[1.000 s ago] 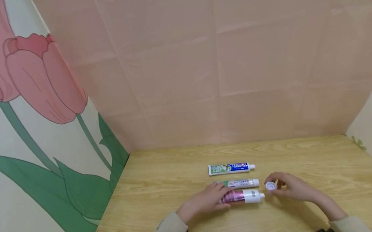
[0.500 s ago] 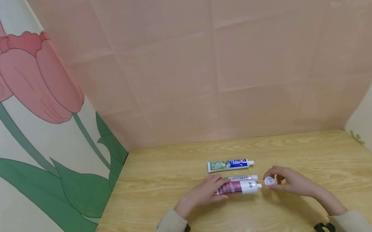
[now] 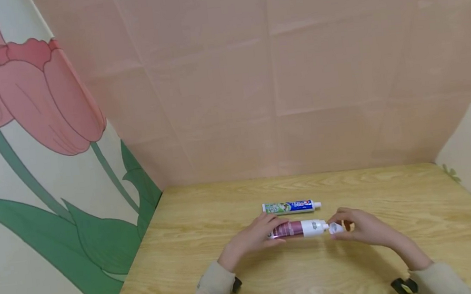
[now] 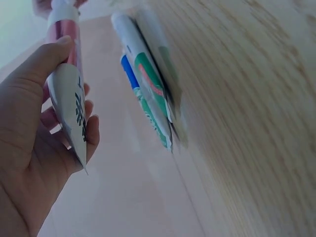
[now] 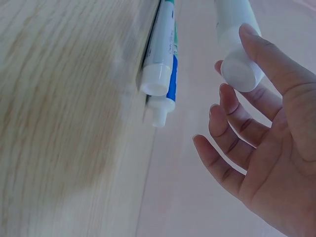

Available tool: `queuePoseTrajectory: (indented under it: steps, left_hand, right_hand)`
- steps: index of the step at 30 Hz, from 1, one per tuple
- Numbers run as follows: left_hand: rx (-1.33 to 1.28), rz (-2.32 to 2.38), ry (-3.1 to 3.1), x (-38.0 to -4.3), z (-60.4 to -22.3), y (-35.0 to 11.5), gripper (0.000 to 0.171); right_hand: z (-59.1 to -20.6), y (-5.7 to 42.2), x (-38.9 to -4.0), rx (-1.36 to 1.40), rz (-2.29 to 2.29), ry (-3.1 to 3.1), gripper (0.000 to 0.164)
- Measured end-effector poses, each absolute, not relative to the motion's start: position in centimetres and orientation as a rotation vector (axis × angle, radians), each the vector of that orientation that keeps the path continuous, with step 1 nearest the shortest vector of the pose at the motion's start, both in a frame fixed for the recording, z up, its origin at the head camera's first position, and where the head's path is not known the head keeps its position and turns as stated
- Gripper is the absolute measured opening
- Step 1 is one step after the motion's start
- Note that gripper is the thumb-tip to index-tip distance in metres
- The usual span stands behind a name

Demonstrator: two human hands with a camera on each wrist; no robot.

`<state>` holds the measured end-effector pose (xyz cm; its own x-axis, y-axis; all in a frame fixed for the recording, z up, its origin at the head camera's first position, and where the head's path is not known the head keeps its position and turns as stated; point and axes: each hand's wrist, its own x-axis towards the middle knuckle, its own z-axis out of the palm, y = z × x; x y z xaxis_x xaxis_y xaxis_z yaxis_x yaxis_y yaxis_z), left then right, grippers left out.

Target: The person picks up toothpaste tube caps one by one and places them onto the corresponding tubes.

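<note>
My left hand (image 3: 251, 236) grips a purple-and-white toothpaste tube (image 3: 289, 230) by its tail end, the thumb laid over it in the left wrist view. The tube is held above the tabletop, its white nozzle pointing right. Between the thumb and fingers of my right hand (image 3: 366, 226) is a white screw cap (image 3: 336, 228), right at the nozzle's tip. Seen from the right wrist, the cap (image 5: 239, 73) lines up with the tube's white shoulder and hides the nozzle. The other right fingers are spread and loosely bent.
A green-and-blue toothpaste tube (image 3: 289, 207) lies farther back on the wooden table (image 3: 207, 207), its nozzle uncapped. Beside it lies a white-and-green tube (image 4: 140, 59) with its cap on, mostly hidden in the head view. A pink sheet (image 3: 215, 120) hangs behind the table.
My left hand has lifted the purple-and-white tube, which now covers most of the white-and-green one in the head view. The right hand has moved left, bringing the cap to the nozzle and turning it.
</note>
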<state>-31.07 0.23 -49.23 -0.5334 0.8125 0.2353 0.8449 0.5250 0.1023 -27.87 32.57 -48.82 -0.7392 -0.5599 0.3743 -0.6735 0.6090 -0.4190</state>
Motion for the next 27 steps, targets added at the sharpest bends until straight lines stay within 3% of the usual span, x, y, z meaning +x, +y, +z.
queuePoseTrajectory:
  steps: [27]
  left_hand:
    - [-1.466, -0.268, -2.519, -31.1, -49.4, 0.3, 0.056]
  right_hand:
    - [-48.1, 31.2, -27.6, 0.928, 0.571, -2.741, 0.023]
